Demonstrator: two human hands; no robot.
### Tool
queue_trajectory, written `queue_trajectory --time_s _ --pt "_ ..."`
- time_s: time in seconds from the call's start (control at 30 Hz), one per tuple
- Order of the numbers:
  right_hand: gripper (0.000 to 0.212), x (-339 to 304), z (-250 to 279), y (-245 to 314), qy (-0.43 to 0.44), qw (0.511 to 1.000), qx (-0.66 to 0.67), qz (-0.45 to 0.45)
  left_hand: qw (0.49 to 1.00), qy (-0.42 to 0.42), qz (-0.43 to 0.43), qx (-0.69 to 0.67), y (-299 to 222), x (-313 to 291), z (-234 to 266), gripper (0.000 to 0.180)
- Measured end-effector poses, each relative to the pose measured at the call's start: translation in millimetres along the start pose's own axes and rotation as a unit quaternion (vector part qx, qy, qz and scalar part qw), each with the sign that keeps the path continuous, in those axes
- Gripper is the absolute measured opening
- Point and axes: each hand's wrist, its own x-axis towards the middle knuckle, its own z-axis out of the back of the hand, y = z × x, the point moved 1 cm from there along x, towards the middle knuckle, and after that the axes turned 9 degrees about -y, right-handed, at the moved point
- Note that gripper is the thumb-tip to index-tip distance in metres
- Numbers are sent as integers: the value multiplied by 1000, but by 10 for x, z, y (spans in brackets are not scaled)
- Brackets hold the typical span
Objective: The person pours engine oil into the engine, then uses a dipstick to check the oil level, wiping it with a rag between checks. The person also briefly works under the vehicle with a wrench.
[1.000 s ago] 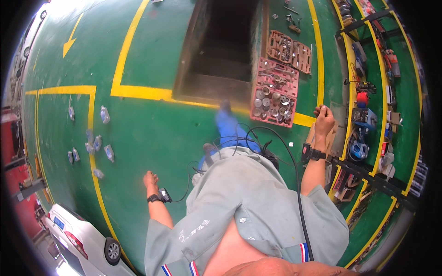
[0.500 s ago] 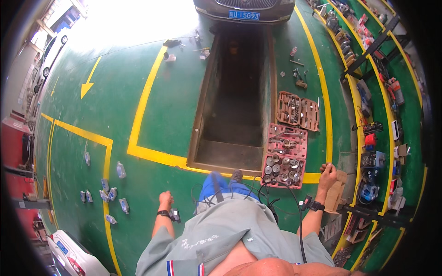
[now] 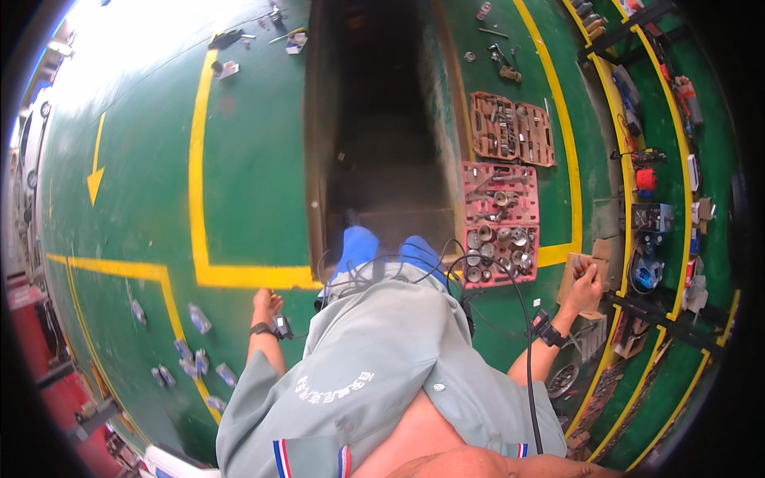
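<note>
My left hand [image 3: 268, 303] hangs at my left side, fingers curled in, with nothing visible in it. My right hand [image 3: 586, 285] is held out to the right, its fingers loosely closed and no object showing. Below it lies a flattened piece of brown cardboard [image 3: 570, 280] on the floor. My blue-clad legs [image 3: 356, 245] are at the near end of the inspection pit [image 3: 374, 191]. Right of the pit are an open red socket case [image 3: 500, 256] holding round metal cups and, beyond it, an open orange-brown tool case [image 3: 510, 131].
Black cables [image 3: 510, 331] loop around my waist and right side. Yellow-edged shelves [image 3: 653, 207] with tools and boxes run along the right. Several small bottles [image 3: 199, 320] lie on the green floor at left. Loose tools [image 3: 506, 68] lie beyond the cases.
I have moved forward to the pit, my legs now over its near end. The view has tipped down, so the parked car at the far end is out of sight. Both hands stay loosely closed.
</note>
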Motion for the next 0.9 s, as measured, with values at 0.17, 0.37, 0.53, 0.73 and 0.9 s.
queue_trajectory --time_s 0.17,0.37,0.53,0.73,0.9 --pt "33 -548 -1241 -962 49 997 -59 -6 986 61 -109 108 -903 1284 -732 18" --pt "33 -551 -2813 -81 151 985 -50 69 920 12 -324 218 -1872 600 -1668 15" --pt "31 -233 -3959 206 204 976 -13 80 949 27 -282 139 -2228 794 -2220 17" --pt "29 259 -5190 -436 239 968 -11 73 998 14 -23 -52 -1607 2139 -2677 18" --pt "29 432 -5570 -805 257 964 -60 42 988 22 149 -33 -1360 1818 -3390 35"
